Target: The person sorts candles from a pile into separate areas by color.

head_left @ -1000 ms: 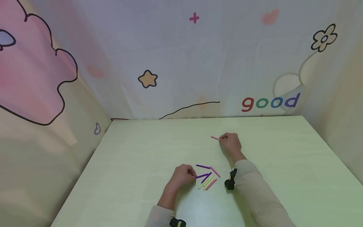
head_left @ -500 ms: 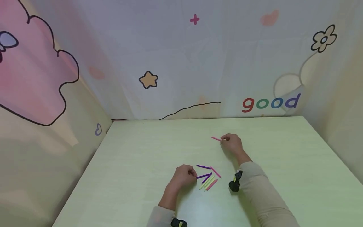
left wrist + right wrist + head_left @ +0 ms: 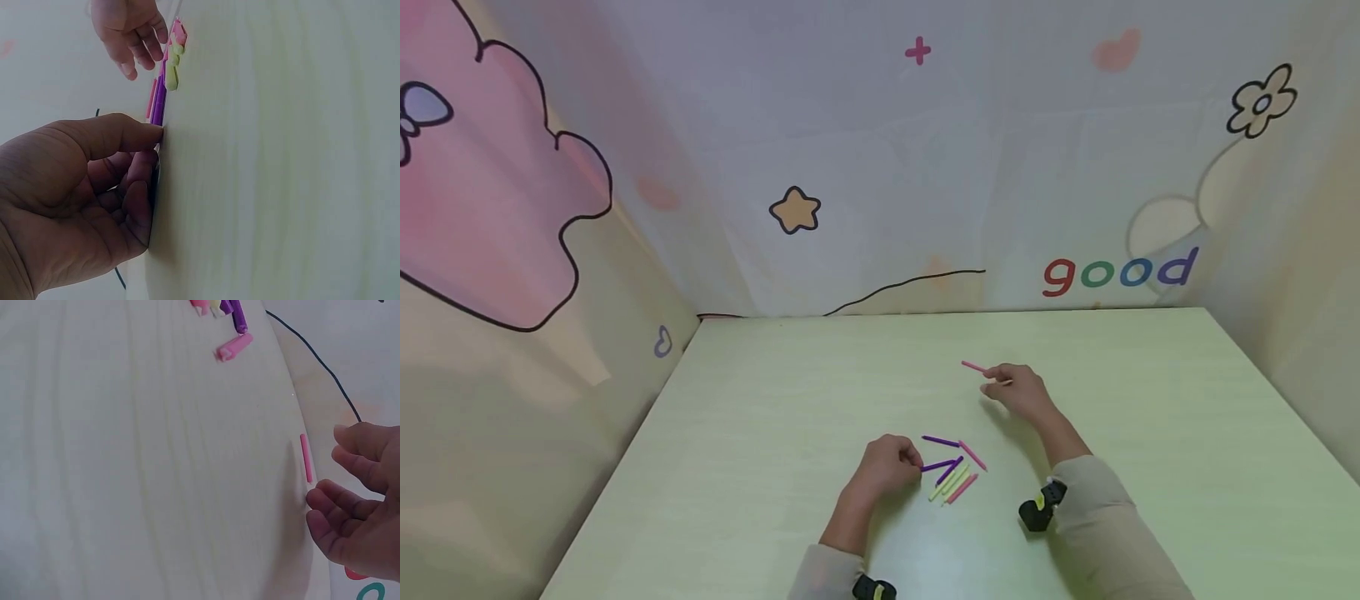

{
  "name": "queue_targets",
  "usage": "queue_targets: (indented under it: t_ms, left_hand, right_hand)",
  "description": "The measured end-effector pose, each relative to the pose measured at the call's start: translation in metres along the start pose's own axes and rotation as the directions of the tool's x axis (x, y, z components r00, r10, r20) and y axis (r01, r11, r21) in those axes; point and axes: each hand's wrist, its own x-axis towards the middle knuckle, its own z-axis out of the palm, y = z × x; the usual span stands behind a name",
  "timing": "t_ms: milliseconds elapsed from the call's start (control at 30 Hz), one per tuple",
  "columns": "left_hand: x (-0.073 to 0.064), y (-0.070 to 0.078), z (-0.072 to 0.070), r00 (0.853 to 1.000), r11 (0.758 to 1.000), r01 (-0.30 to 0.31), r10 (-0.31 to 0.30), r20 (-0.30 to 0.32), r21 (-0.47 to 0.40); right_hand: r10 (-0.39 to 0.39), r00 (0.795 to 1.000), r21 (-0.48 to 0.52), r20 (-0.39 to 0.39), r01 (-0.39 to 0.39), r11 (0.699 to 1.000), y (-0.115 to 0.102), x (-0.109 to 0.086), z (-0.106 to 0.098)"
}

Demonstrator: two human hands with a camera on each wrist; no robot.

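In the head view my left hand (image 3: 889,464) is at the left side of a loose group of short coloured sticks. Its thumb and fingertips pinch the left end of a purple stick (image 3: 937,466), whose tip they hide. The left wrist view shows the thumb (image 3: 134,135) pressed down at that end. Farther back, my right hand (image 3: 1017,390) hovers over the table with fingers spread and nothing held. A pink stick (image 3: 305,457) lies on the table just beyond its fingertips.
Beside the held stick lie another purple stick (image 3: 940,441), a pink stick (image 3: 972,455), yellow-green sticks (image 3: 955,482) and a pink one (image 3: 962,488). A printed cloth wall (image 3: 880,167) rises behind the pale table (image 3: 760,400).
My right hand has let go of the pink stick, opened its fingers and drawn back slightly towards the lower right. The left hand and the group of sticks stay put.
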Motion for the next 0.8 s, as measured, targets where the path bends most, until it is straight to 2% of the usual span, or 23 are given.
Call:
queue_targets:
  t_ms: [100,400,800]
  left_hand:
    - [-0.001,-0.001,0.001,1.0,1.0,0.0,0.0,-0.003,0.009]
    - [0.0,0.0,0.001,1.0,1.0,0.017,-0.017,0.008,-0.004]
    - [-0.001,0.0,-0.001,1.0,0.999,0.027,-0.027,0.015,-0.044]
  right_hand:
    - [-0.025,0.999,-0.01,0.039,0.026,1.0,0.001,-0.008,-0.001]
    - [-0.029,0.993,-0.024,0.112,0.032,0.999,-0.008,-0.033,-0.007]
    - [0.012,0.996,0.085,0.094,-0.02,0.996,-0.012,-0.075,0.001]
